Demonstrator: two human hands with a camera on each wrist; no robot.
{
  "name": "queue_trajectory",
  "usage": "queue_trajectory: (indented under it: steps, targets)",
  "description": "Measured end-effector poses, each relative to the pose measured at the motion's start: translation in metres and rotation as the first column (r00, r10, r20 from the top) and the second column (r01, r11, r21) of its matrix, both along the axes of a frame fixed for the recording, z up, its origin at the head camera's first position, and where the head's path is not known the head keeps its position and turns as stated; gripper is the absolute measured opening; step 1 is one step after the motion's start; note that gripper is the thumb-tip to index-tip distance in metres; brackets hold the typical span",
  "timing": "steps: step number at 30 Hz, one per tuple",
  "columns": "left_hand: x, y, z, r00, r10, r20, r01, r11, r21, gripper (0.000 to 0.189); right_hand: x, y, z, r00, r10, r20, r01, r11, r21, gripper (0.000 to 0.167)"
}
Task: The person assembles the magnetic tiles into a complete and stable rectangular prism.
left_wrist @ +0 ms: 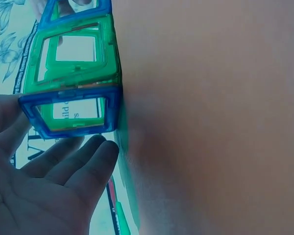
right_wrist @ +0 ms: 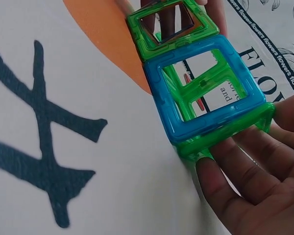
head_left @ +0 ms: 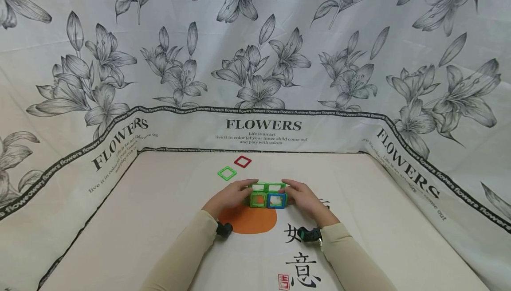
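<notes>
Two joined cubes of magnetic tiles [head_left: 267, 194], green and blue with see-through windows, stand between the two hands. The left hand [head_left: 233, 194] grips the left end, its thumb at the near upper corner and a finger reaching along the back. In the left wrist view, a blue end tile [left_wrist: 71, 111] faces the left palm, with the lower fingers beside it. The right hand [head_left: 305, 197] holds the opposite end between thumb and fingers. The right wrist view shows a blue front tile [right_wrist: 206, 90], a green end tile [right_wrist: 228, 128] under the right fingertips, and a green front tile [right_wrist: 174, 27].
Beyond the cubes, a loose green square tile [head_left: 227, 173] and a red square tile [head_left: 242, 161] lie flat on the printed tablecloth [head_left: 167, 220]. An orange disc and black characters are printed on the cloth. A flowered curtain [head_left: 259, 82] surrounds the back and sides.
</notes>
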State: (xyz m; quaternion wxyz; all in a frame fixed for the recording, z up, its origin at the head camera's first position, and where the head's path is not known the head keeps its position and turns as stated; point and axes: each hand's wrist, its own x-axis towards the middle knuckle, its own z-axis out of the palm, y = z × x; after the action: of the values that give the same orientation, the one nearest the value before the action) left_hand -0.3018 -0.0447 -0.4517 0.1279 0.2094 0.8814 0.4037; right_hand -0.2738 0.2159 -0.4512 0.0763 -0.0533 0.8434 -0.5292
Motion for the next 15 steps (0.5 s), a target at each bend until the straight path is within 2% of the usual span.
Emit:
queue_trajectory:
  steps: [4,7,12,15]
  targets:
    - [-0.006,-0.003,0.003,0.999,0.008,-0.051,-0.008,1.000,-0.009,0.044,-0.001,0.001,0.000,1.000,-0.009,0.010,0.009,1.000,-0.006,0.048]
    - [-0.014,-0.006,0.005,0.996,0.038,-0.087,-0.039,0.999,-0.012,0.044,-0.002,0.002,-0.001,1.000,-0.005,0.013,0.005,1.000,-0.017,0.048]
    - [-0.028,-0.012,0.010,0.982,0.127,-0.140,-0.136,0.989,-0.056,0.043,-0.003,0.003,-0.001,1.000,0.007,0.016,-0.007,1.000,-0.029,0.048]
    - [-0.036,-0.016,0.012,0.965,0.180,-0.188,-0.203,0.973,-0.108,0.042,-0.004,0.003,-0.003,1.000,0.004,0.018,-0.004,0.999,-0.034,0.048]
